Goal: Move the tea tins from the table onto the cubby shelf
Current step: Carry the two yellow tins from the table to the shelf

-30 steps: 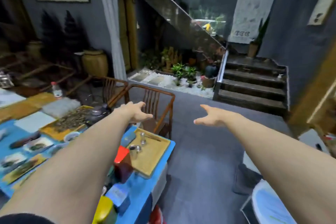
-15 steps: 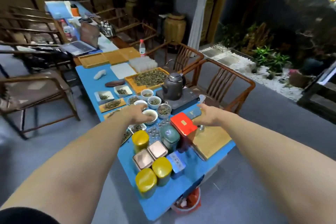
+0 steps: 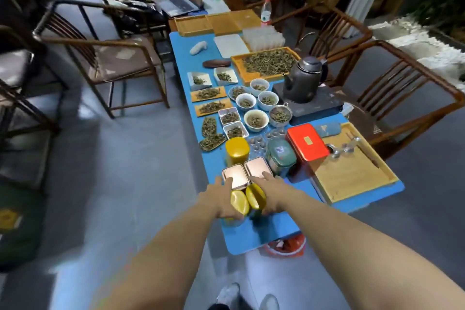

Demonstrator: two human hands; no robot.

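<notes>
2 yellow tea tins sit side by side at the near end of the blue surface [image 3: 254, 234], the left yellow tin [image 3: 239, 202] and the right yellow tin [image 3: 255, 196] touching each other. The left hand [image 3: 221, 200] lies against the outer side of the left one, its fingers [image 3: 227, 184] stretched forward and loosely spread, tips reaching the edge of a pink flat tin [image 3: 235, 178]. The right hand [image 3: 273, 192] flanks the right yellow tin the same way, fingers extended and slightly parted, one tip resting on the second pink flat tin [image 3: 257, 168]. Whether either hand truly grips its tin cannot be told (motion blur softens the contact).

Just beyond the 2 pink tins stands a third yellow tin [image 3: 237, 150], upright, with a green tin [image 3: 280, 157] to its right and a red rectangular tin [image 3: 307, 141] beside that, tilted against a wooden tray [image 3: 352, 173]. Small glass cups [image 3: 259, 143] stand between the yellow and green tins.

Farther along the surface lie white bowls of tea leaves [image 3: 256, 120], small dishes of leaves, a large tray of loose leaves [image 3: 268, 62] and a dark kettle [image 3: 305, 78] on a black base. Wooden chairs [image 3: 100, 58] flank both sides.
</notes>
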